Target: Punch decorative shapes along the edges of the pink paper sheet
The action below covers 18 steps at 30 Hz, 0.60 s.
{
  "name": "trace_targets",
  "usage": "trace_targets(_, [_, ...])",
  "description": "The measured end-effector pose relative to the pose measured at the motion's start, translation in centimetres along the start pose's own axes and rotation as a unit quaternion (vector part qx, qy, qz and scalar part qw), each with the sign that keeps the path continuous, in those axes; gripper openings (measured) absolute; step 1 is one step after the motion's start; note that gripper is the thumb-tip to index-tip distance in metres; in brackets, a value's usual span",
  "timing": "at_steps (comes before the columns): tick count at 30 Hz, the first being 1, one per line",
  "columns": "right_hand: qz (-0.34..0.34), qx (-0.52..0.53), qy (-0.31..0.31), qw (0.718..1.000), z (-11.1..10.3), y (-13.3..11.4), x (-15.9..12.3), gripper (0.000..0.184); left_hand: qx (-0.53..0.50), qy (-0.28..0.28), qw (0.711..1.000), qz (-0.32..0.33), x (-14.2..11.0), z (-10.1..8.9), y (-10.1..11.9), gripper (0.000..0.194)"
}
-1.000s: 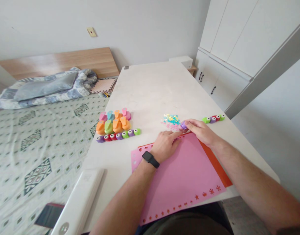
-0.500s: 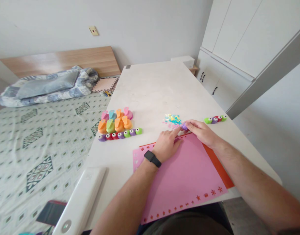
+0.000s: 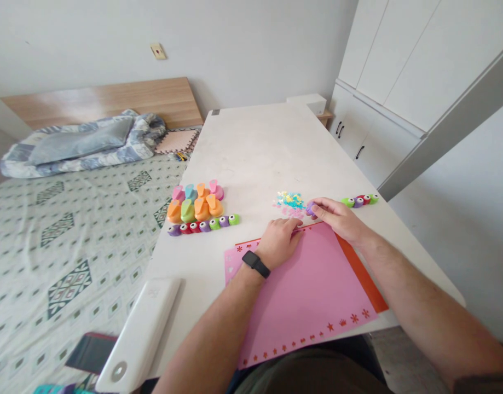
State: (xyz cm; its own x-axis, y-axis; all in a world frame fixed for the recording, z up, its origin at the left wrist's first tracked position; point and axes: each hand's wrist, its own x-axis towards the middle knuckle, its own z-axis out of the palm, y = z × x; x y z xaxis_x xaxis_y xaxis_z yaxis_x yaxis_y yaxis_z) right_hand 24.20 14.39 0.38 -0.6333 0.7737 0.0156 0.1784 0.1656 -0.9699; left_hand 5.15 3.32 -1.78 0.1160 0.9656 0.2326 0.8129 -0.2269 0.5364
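My right hand is closed around a small purple craft punch just beyond the far edge of the pink paper. My left hand, wearing a black watch, lies on the far part of that pink paper, thumb and fingers apart. Cut-out shapes line the paper's edges. Under it, an orange-red sheet shows at the right and through the holes. A pile of teal, yellow and pink paper bits lies just past my hands.
Several larger punches stand at the left, with a row of small punches before them. Another short row of small punches is at the right. A white elongated device lies at the white table's near left, beside a bed.
My right hand has drawn the purple punch off the paper's far edge, slightly away from my left hand. The left fingers have pulled back a little. The view has shifted slightly.
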Motion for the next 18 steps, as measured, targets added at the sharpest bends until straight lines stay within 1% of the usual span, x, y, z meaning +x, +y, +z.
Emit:
trace_targets(3, [-0.005, -0.058, -0.019, 0.998, -0.7, -0.1, -0.1, 0.037, -0.003, 0.001, 1.0, 0.002, 0.0, -0.2, -0.1, 0.017])
trace_targets(7, [0.003, -0.122, -0.044, 0.992, -1.3, -0.1, -0.2, 0.036, -0.009, 0.0, 1.0, 0.007, 0.1, -0.4, -0.3, 0.016])
trace_targets(9, [-0.003, -0.134, -0.027, 0.991, -1.2, 0.2, -0.2, 0.036, -0.01, -0.004, 1.0, 0.011, 0.1, -0.4, -0.3, 0.016])
trace_targets(13, [-0.028, -0.131, 0.042, 0.99, -0.8, 0.9, 0.2, 0.042, -0.011, -0.011, 1.0, 0.015, 0.1, -0.5, -0.2, 0.016])
trace_targets(15, [-0.049, -0.142, 0.064, 0.987, -0.7, 1.1, 0.4, 0.04, -0.009, -0.013, 1.0, 0.016, 0.1, -0.5, -0.2, 0.017])
trace_targets(18, [-0.067, -0.168, 0.075, 0.981, -0.6, 1.1, 0.4, 0.034, 0.0, -0.017, 1.0, 0.017, 0.1, -0.6, 0.0, 0.018])
